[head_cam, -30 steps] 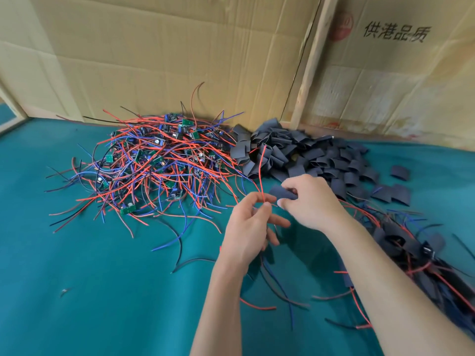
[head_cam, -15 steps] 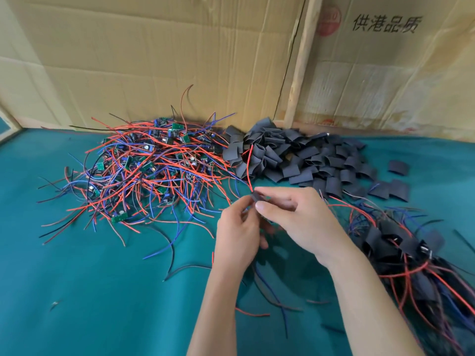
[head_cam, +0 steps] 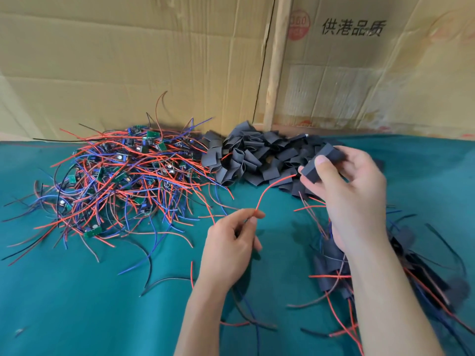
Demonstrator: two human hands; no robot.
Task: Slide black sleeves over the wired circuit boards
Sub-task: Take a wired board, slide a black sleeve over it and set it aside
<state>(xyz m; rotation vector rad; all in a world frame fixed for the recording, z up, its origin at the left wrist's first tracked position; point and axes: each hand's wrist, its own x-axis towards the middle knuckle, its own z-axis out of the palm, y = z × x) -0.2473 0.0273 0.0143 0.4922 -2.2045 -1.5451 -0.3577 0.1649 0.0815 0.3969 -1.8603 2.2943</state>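
The right hand (head_cam: pixel 352 199) pinches a black sleeve (head_cam: pixel 322 163) between thumb and curled fingers, holding it raised above the desk near the far edge. The sleeve is a short, matte, flattened tube, its open end turned toward the left. A red wire (head_cam: pixel 272 187) comes out of that end and curves down to the left hand (head_cam: pixel 231 242), whose thumb and forefinger are closed on its tip while the other fingers curl loosely under. Whether a circuit board sits inside the sleeve cannot be told.

Behind the right hand, along the far edge, lies a pile of loose black sleeves (head_cam: pixel 257 158), dull, creased and partly flattened, many gaping open. To its left, toward the far left corner, spreads a tangle of wired circuit boards (head_cam: pixel 123 181): small green rectangles with thin, glossy red, blue and black leads splaying in all directions. By the right edge, under and beside the right forearm, lies a heap of sleeved boards (head_cam: pixel 331 276), dark tubes with red and blue leads trailing out.

The desk (head_cam: pixel 64 304) is covered in teal cloth with a soft, felt-like nap. Flattened cardboard sheets (head_cam: pixel 128 60), tan and creased, stand as a wall along its far edge, with a pale wooden strip (head_cam: pixel 276 60) upright between them and black printed characters (head_cam: pixel 353 28) on the right sheet.
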